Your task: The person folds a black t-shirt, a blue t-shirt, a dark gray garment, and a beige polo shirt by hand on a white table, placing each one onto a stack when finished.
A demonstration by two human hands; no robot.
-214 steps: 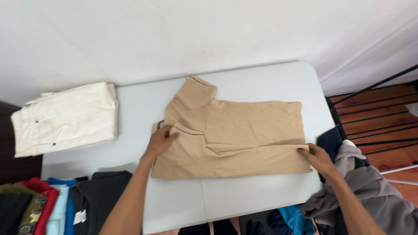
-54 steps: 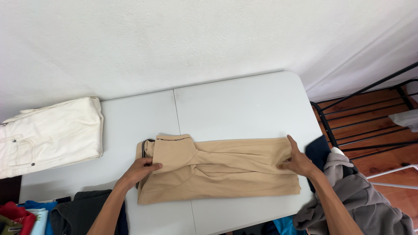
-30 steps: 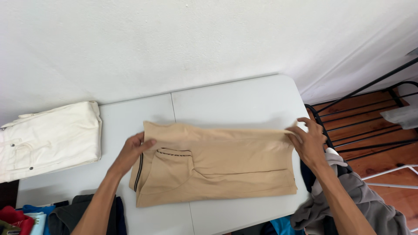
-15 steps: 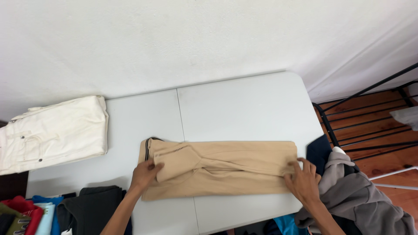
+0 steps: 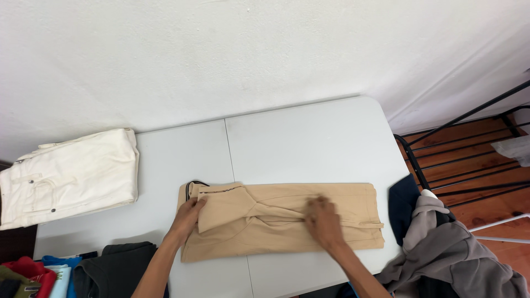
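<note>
A pair of beige trousers (image 5: 265, 212) lies folded lengthwise into a long strip on the white folding table (image 5: 309, 143), near its front edge. My left hand (image 5: 186, 216) rests on the waistband end at the left, fingers curled over the cloth edge. Flat on the middle of the trousers is my right hand (image 5: 323, 221), blurred by motion, palm down and holding nothing.
Folded white trousers (image 5: 69, 176) sit at the table's left end. Dark, red and blue clothes (image 5: 72, 270) are piled at the lower left. A grey garment (image 5: 452, 254) hangs over a black metal chair (image 5: 464, 138) on the right. A white wall stands behind the table.
My right hand has slid left from the trousers' right end to their middle. The left hand stays at the waistband. The trousers lie flat, folded narrower than one second ago.
</note>
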